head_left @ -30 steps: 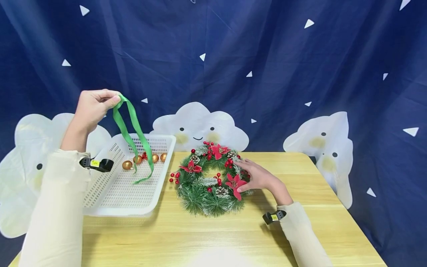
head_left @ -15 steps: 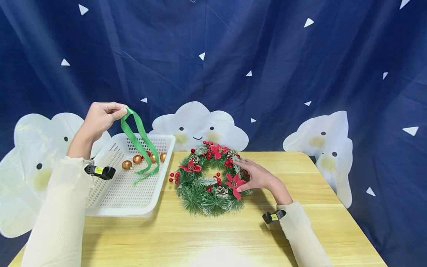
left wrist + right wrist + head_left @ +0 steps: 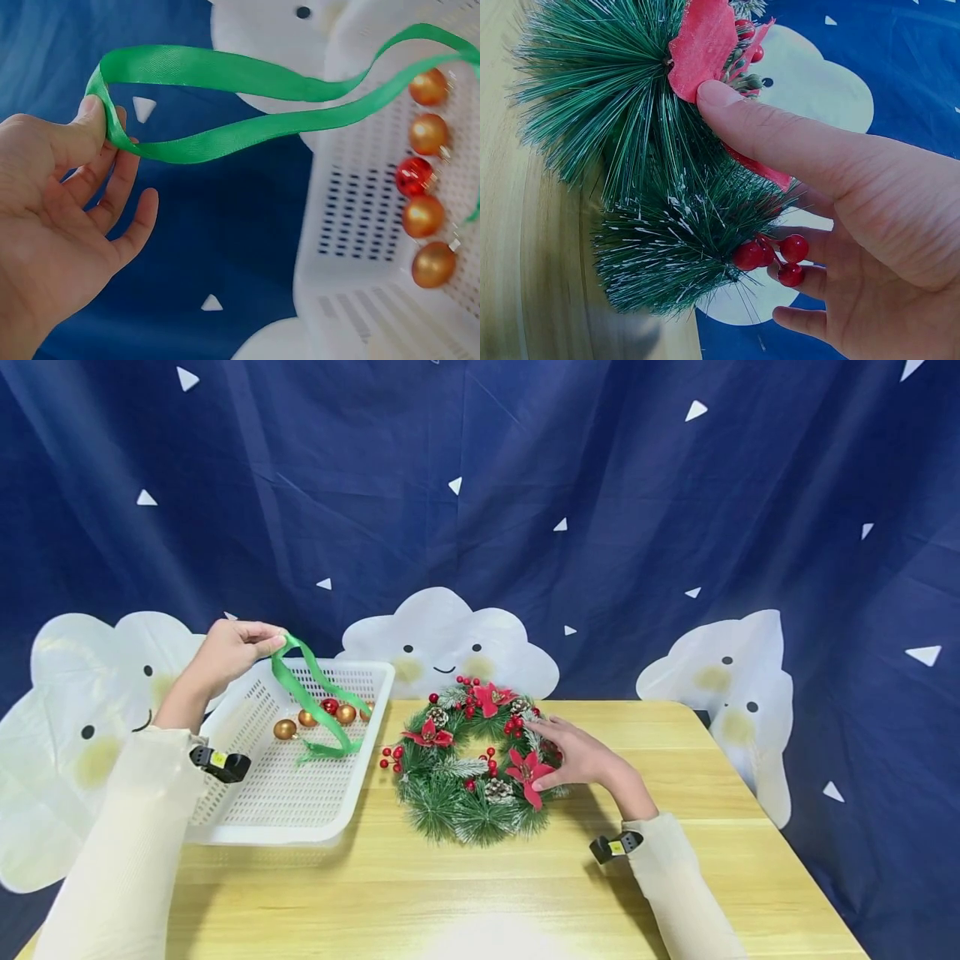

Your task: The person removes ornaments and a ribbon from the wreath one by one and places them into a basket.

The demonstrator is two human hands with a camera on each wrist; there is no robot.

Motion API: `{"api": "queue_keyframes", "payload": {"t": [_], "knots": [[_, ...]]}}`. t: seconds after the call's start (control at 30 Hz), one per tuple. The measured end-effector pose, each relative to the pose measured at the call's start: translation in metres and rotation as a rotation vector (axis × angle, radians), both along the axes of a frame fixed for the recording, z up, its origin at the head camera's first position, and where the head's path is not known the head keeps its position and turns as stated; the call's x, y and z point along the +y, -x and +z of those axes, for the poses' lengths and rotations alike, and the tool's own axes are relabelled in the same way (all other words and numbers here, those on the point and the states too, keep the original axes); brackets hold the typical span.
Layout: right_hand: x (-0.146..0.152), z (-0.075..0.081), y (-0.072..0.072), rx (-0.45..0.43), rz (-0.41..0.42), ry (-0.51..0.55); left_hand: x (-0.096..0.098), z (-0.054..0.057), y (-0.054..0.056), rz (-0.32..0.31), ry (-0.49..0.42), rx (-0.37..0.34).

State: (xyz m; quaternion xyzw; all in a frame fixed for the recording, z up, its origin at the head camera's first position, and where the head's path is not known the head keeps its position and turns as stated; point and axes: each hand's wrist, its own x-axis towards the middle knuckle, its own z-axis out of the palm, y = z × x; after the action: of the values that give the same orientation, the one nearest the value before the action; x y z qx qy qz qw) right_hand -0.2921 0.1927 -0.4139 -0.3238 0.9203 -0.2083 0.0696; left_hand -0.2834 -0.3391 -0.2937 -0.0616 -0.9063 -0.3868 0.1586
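Observation:
My left hand (image 3: 228,658) pinches a green ribbon (image 3: 217,69) between thumb and fingertips, over the left part of a white plastic basket (image 3: 307,814). Folded over at the pinch, the ribbon hangs in two strands whose lower ends reach into the basket. A Christmas wreath (image 3: 442,793) of green needles, with red flowers, berries and pinecones, lies flat on the table. On its right side rests my right hand (image 3: 581,756), fingers spread and fairly straight. In the right wrist view its thumb touches a red petal (image 3: 701,49), with red berries (image 3: 791,251) in front of its fingers.
Several gold ball ornaments (image 3: 433,264) and a red one (image 3: 414,177) lie in the basket toward its back. The wooden table (image 3: 480,889) ends at a dark blue curtain (image 3: 480,468) printed with clouds and triangles.
My left hand has come down and a little to the right, and more of the ribbon now bends and gathers in the basket. The right hand and the wreath have stayed still.

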Motion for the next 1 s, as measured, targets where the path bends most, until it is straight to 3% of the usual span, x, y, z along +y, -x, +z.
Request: {"api": "queue_keyframes", "payload": {"t": [0.2, 0.43, 0.8, 1.0], "knots": [[-0.001, 0.000, 0.000, -0.011, -0.001, 0.002, -0.012, -0.018, -0.001, -0.023, 0.075, -0.055], [-0.001, 0.000, 0.000, -0.020, -0.010, 0.004, -0.020, -0.031, 0.001, -0.080, 0.177, -0.158], [0.000, 0.001, -0.001, -0.018, -0.008, 0.006, -0.017, -0.050, 0.007, -0.220, 0.223, -0.201], [0.000, 0.000, 0.000, -0.021, -0.009, 0.004, -0.012, -0.059, 0.012, -0.231, 0.235, -0.233]]}}
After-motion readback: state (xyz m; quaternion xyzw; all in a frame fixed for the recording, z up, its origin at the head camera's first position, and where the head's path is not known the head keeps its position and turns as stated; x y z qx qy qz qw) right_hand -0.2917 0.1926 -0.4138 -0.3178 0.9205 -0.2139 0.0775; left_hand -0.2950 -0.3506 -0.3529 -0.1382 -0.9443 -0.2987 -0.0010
